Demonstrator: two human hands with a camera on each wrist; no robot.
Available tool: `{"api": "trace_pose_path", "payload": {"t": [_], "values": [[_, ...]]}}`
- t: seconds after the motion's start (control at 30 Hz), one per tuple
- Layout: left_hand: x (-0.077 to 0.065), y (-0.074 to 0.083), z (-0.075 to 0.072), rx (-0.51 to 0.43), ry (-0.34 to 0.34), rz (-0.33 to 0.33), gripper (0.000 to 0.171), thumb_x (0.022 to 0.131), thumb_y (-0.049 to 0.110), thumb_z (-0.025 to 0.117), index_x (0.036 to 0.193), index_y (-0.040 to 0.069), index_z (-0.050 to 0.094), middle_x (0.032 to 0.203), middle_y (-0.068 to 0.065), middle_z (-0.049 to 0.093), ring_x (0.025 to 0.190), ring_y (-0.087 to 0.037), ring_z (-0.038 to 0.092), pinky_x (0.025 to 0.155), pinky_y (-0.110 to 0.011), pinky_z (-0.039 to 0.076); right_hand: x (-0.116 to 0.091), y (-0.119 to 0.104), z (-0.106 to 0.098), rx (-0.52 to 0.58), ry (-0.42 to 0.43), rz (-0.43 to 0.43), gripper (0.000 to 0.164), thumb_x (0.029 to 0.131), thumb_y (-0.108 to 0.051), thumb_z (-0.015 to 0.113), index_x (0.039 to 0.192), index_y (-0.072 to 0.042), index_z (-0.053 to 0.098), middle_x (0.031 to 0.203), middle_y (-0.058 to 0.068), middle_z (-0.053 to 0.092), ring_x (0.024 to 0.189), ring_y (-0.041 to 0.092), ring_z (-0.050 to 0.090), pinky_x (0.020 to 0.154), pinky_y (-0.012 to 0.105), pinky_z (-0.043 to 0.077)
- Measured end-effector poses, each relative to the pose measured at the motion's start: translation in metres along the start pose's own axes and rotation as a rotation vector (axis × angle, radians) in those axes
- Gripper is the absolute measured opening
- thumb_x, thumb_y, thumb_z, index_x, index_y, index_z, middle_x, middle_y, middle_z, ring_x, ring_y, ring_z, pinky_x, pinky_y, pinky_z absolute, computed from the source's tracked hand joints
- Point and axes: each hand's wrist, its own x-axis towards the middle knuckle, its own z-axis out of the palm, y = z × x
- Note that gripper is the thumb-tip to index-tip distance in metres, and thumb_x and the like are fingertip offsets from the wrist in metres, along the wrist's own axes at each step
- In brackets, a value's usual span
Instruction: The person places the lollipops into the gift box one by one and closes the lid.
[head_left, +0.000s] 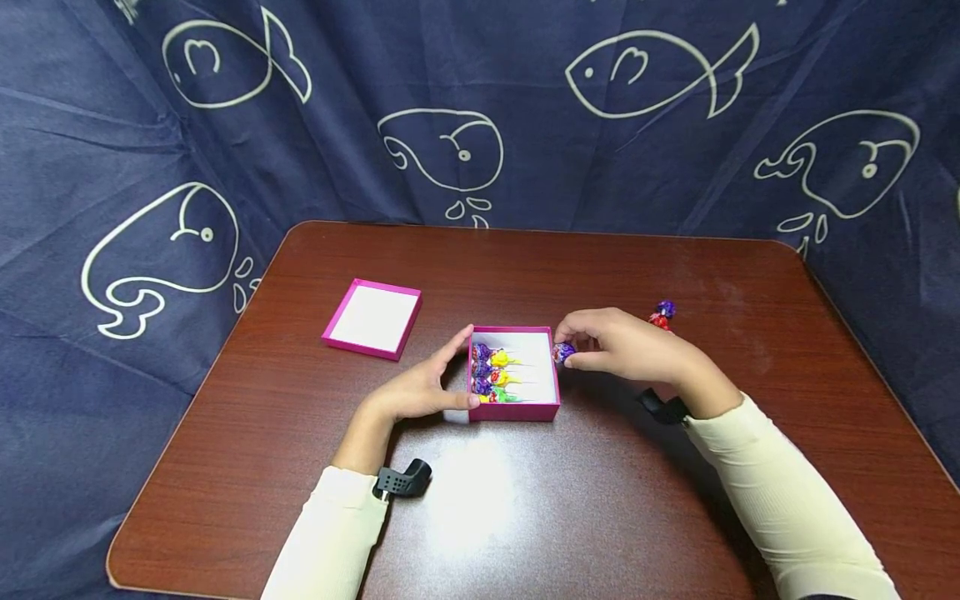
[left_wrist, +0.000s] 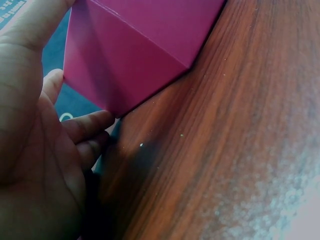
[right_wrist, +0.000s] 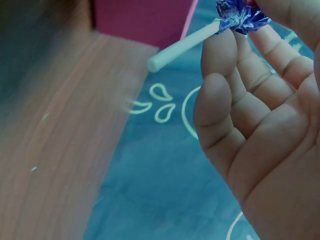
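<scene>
A pink box (head_left: 517,412) with a white inside stands on the table, with several wrapped lollipops (head_left: 491,375) lined up along its left side, their sticks pointing right. At that left side, my left hand (head_left: 416,387) holds the box between thumb and fingers, the thumb at the front corner. In the left wrist view, fingertips (left_wrist: 102,119) touch the pink wall. Just beyond the right wall, my right hand (head_left: 622,346) pinches a purple-wrapped lollipop (head_left: 564,353) by its head. Its white stick (right_wrist: 182,46) shows free in the right wrist view.
A pink lid (head_left: 375,317), white inside, lies to the left behind the box. Behind my right hand are more lollipops (head_left: 663,313), red and purple, partly hidden. The brown table (head_left: 570,275) meets a dark blue curtain (head_left: 525,83) at its back edge.
</scene>
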Motion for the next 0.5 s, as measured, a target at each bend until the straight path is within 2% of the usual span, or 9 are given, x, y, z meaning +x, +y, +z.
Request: {"api": "trace_pose_path", "payload": {"t": [0.2, 0.5], "values": [[0.001, 0.000, 0.000, 0.008, -0.002, 0.010, 0.107, 0.084, 0.030, 0.080, 0.161, 0.018, 0.007, 0.161, -0.011, 0.025, 0.147, -0.023, 0.018, 0.119, -0.046, 0.013, 0.013, -0.012, -0.001, 0.000, -0.036, -0.055, 0.021, 0.088, -0.013, 0.077, 0.105, -0.017, 0.066, 0.086, -0.010, 0.056, 0.075, 0.009, 0.052, 0.065, 0.027, 0.046], [0.000, 0.000, 0.000, -0.019, 0.002, 0.024, 0.105, 0.085, 0.025, 0.079, 0.161, 0.019, 0.007, 0.159, -0.014, 0.027, 0.147, -0.024, 0.020, 0.119, -0.047, 0.013, 0.034, -0.025, 0.002, 0.020, -0.077, -0.170, 0.018, 0.088, -0.010, 0.074, 0.103, -0.014, 0.065, 0.091, -0.007, 0.059, 0.077, 0.011, 0.054, 0.067, 0.029, 0.048]]}}
